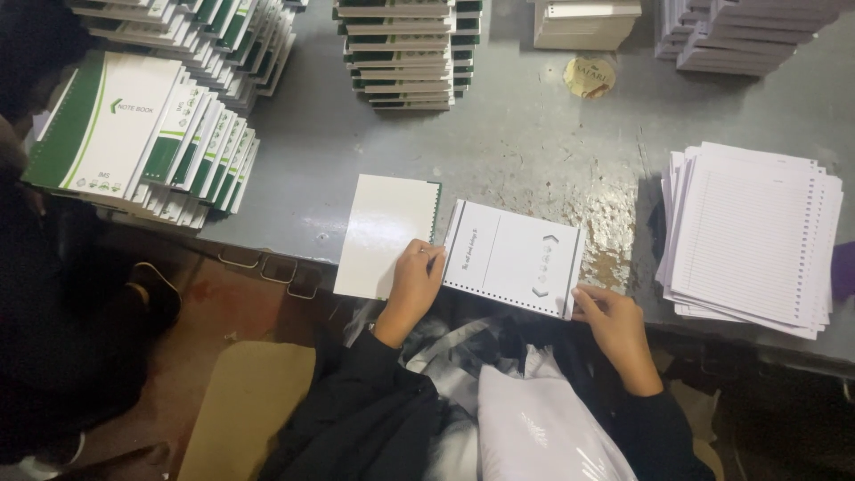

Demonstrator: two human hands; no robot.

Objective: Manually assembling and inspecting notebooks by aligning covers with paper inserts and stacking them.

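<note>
White plastic wrap (pixel 534 419) bunches in my lap, closest to the lens, between my two dark sleeves. Just past it my left hand (pixel 414 276) rests where a blank white card sheet (pixel 378 233) meets a white punched cover sheet (pixel 515 258); the fingers (pixel 426 258) curl down together onto that seam, pressing on paper, and whether they pinch an edge I cannot tell. My right hand (pixel 610 319) sits at the cover sheet's near right corner — fingers closed on that corner, thumb on top.

That cover sheet lies flat at the near edge of the grey tabletop (pixel 534 142), slightly tilted, with a row of punched holes along its near edge and both short sides, a line of dark print near its left side and small grey symbols down its right part. The blank card hangs partly over the tabletop's edge, a green strip showing along its right side.

To the right lies a fanned pile of ruled pages (pixel 753 236), punched along one side. To the left, green-and-white notebooks (pixel 134 134) lie fanned — each cover white with a green band and a small green arrow mark. Further back stand a green-edged stack (pixel 405 53), a pale stack (pixel 583 22) and a greyish stack (pixel 744 36), with a round yellow label (pixel 589 77) stuck flat on the tabletop among them.
</note>
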